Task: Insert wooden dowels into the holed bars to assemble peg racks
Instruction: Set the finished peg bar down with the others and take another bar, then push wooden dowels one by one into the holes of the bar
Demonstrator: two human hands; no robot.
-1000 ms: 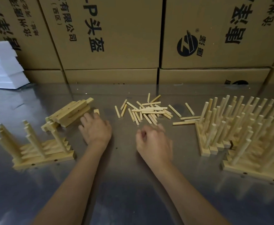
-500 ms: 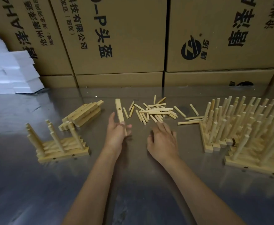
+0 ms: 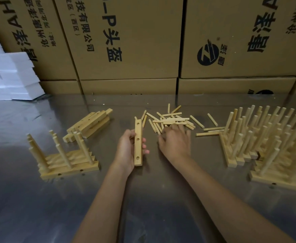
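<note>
Above the steel table (image 3: 38,216), the left hand (image 3: 127,151) grips a pale wooden bar (image 3: 138,142) lengthwise, 3 round holes showing on its face. Beside it, the right hand (image 3: 176,141) rests with fingers spread on the loose dowels (image 3: 170,120), clasping nothing visible.

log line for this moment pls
left hand grips bar | bar holes empty | right hand on dowels | grasp unclear

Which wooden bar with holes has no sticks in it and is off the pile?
The bar gripped in the left hand. Other empty bars lie stacked on the table.
</note>
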